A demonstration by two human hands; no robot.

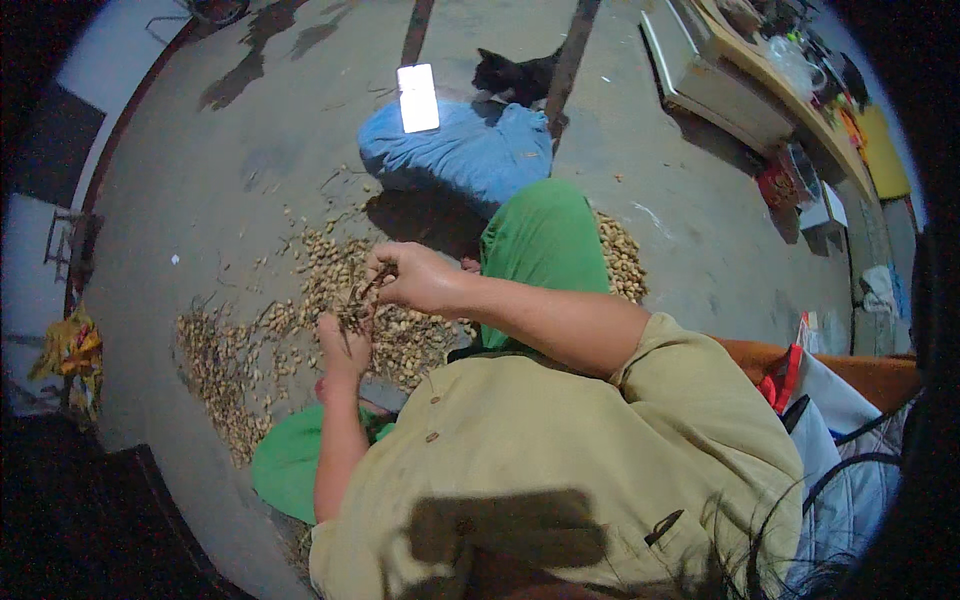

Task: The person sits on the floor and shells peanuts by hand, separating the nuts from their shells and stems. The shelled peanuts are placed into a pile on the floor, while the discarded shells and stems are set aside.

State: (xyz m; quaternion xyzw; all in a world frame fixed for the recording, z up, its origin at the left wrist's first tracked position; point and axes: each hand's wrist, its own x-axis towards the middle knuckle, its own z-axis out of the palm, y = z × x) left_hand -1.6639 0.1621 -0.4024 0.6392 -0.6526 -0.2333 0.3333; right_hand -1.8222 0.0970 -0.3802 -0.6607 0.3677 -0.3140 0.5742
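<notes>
Unshelled peanuts (pixel 322 262) lie spread in heaps over the floor. Above them, my left hand (pixel 346 346) grips a small bunch of dry peanut stems and roots (pixel 351 319), its fingers partly hidden by the stems. My right hand (pixel 409 276) is just above and to the right, its thumb and fingers pinched on the dark upper end of the stems. The two hands are close together. Whether any pods hang on the bunch cannot be made out.
A blue cloth bundle (pixel 450 154) carries a lit phone (pixel 418 101). Beside it stands a black cat (pixel 517 79). More peanuts (pixel 621 259) lie right of my raised knee in green trousers (pixel 544 240). A red bucket (pixel 787 180) stands at the right.
</notes>
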